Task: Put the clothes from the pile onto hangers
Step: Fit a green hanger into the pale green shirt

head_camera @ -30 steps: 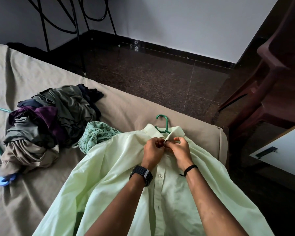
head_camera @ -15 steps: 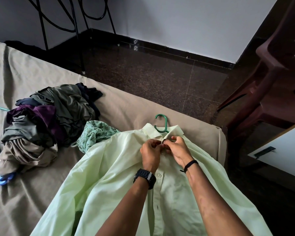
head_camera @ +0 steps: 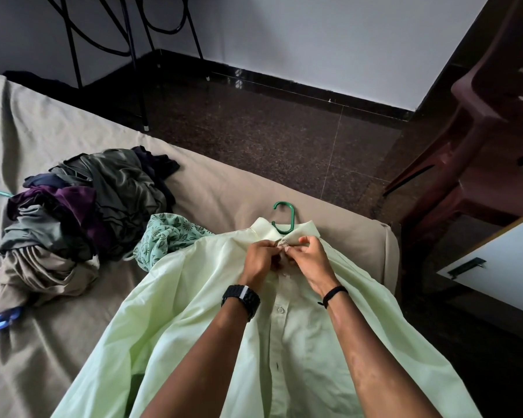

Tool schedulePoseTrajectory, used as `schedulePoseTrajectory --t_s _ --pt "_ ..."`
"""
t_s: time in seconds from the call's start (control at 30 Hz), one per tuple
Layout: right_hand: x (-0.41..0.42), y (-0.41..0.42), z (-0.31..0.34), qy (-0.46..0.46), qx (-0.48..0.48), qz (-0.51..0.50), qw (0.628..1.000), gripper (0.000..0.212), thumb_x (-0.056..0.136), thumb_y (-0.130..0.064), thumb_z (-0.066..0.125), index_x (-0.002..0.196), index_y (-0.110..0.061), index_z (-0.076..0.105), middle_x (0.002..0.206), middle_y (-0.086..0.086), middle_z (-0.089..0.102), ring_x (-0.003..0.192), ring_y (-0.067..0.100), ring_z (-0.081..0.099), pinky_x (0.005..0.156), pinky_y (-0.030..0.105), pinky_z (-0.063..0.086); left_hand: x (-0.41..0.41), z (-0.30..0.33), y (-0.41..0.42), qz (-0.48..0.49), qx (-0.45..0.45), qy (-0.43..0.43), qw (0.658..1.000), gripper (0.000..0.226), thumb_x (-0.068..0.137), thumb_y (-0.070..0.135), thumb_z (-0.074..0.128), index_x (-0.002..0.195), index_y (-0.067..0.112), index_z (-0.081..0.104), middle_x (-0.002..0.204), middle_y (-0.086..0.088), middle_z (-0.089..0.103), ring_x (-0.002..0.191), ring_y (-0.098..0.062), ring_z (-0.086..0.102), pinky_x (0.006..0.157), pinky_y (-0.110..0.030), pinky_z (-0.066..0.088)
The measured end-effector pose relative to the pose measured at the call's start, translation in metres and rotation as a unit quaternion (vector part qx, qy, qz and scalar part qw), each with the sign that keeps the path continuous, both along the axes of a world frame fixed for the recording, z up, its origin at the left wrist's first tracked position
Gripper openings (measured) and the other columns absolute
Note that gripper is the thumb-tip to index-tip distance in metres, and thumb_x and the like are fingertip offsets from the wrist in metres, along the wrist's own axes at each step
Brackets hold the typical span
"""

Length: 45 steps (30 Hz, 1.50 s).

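While both hands stay at the collar, the right hand (head_camera: 310, 259) has lifted its flap, both sets of fingers pinching the pale green shirt (head_camera: 299, 342) beside the left hand (head_camera: 258, 260), top button seemingly unfastened.

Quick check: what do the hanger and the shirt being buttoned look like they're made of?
Hanger: looks like green plastic, or possibly coated wire; the hook is smooth with a slight sheen. Shirt: thin woven pale-green cloth, probably cotton or a blend; matte, with soft creases and a buttoned front.
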State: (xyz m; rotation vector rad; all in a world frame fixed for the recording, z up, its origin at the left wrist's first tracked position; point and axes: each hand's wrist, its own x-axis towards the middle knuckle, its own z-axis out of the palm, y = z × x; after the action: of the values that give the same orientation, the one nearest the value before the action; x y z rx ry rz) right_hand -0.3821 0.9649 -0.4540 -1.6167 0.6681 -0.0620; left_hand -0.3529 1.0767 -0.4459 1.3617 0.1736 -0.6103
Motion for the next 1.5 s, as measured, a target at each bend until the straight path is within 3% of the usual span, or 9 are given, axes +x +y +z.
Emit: schedulePoseTrajectory --t_s 0.17,0.4,0.73,0.87,0.93,1.1,1.27,1.37,1.5 --pt "-0.001 0.003 0.001 -0.042 -0.082 0.019 0.996 0.024 0.086 -0.01 0.066 0.1 -0.011 0.047 0.097 0.011 0.067 0.083 0.015 0.063 0.071 0.017 0.048 0.003 0.003 -0.001 0.055 -0.115 0.171 0.977 0.034 0.091 -0.001 0.047 0.06 0.004 0.06 0.05 -0.004 0.051 0.039 -0.012 0.049 0.046 -0.025 0.043" --pt "-0.01 -0.001 -0.004 -0.131 -0.385 0.124 0.905 0.023 0.085 0.001 0.061 0.104 -0.011 0.066 0.089 0.006 0.063 0.076 0.012 0.053 0.076 0.014 0.04 0.007 0.003 -0.008 0.039 -0.035 0.163 0.985 0.025 0.092 -0.007 0.043 0.072 0.003 0.054 0.065 -0.009 0.054 0.049 -0.016 0.053 0.049 -0.025 0.045" --pt "0.005 -0.013 0.013 -0.096 -0.342 0.241 0.903 0.013 0.083 0.003 0.064 0.088 -0.009 0.063 0.089 0.0 0.058 0.079 0.013 0.055 0.073 0.008 0.039 0.015 -0.001 0.005 0.011 -0.096 0.204 0.974 0.028 0.095 -0.006 0.038 0.074 0.005 0.053 0.067 -0.006 0.051 0.053 -0.01 0.043 0.041 -0.016 0.042" --pt "0.005 -0.024 0.008 -0.022 -0.379 0.305 0.873 0.027 0.082 0.01 0.051 0.095 -0.008 0.067 0.098 0.005 0.065 0.093 0.016 0.057 0.087 0.023 0.042 0.013 -0.009 -0.001 -0.026 0.146 0.029 0.988 0.017 0.091 0.0 0.052 0.074 0.001 0.056 0.074 -0.015 0.06 0.055 -0.021 0.062 0.047 -0.024 0.051" --pt "0.003 -0.025 0.008 0.007 -0.376 0.307 0.874 0.036 0.082 0.011 0.047 0.102 -0.009 0.07 0.104 0.004 0.068 0.096 0.015 0.058 0.088 0.02 0.042 0.012 -0.009 0.002 -0.063 0.337 -0.141 0.929 0.012 0.088 0.008 0.058 0.088 -0.003 0.059 0.089 -0.02 0.064 0.081 -0.032 0.063 0.063 -0.032 0.049" --pt "0.014 -0.037 0.034 -0.078 -0.369 0.032 0.926 0.028 0.081 0.007 0.051 0.089 -0.01 0.072 0.092 0.007 0.067 0.09 0.02 0.059 0.082 0.025 0.041 0.03 0.004 0.014 0.021 0.374 -0.402 0.836 0.016 0.089 0.008 0.055 0.103 0.0 0.057 0.101 -0.018 0.061 0.094 -0.036 0.053 0.08 -0.043 0.04" --pt "0.028 -0.058 0.032 0.108 -0.374 0.146 0.91 0.034 0.096 -0.016 0.048 0.129 -0.011 0.054 0.128 0.018 0.056 0.12 0.031 0.05 0.097 0.03 0.036 0.06 0.001 0.028 -0.152 0.525 -0.304 0.781 0.036 0.098 0.027 0.044 0.132 0.014 0.044 0.125 -0.015 0.053 0.112 -0.034 0.052 0.093 -0.042 0.038" --pt "0.03 -0.057 0.028 0.149 -0.382 0.156 0.899 0.032 0.099 -0.031 0.045 0.12 -0.01 0.057 0.124 0.017 0.059 0.117 0.033 0.052 0.091 0.031 0.038 0.062 -0.001 0.029 -0.215 0.546 -0.297 0.753 0.031 0.096 0.022 0.041 0.126 0.017 0.046 0.121 -0.014 0.059 0.109 -0.031 0.057 0.091 -0.04 0.038" --pt "0.033 -0.046 0.028 0.111 -0.425 0.123 0.89 0.04 0.09 -0.037 0.055 0.128 -0.024 0.05 0.122 0.012 0.047 0.116 0.034 0.049 0.096 0.038 0.042 0.063 -0.001 0.034 -0.168 0.508 -0.306 0.788 0.027 0.091 0.014 0.045 0.116 0.013 0.052 0.113 -0.015 0.062 0.103 -0.034 0.059 0.083 -0.038 0.044"
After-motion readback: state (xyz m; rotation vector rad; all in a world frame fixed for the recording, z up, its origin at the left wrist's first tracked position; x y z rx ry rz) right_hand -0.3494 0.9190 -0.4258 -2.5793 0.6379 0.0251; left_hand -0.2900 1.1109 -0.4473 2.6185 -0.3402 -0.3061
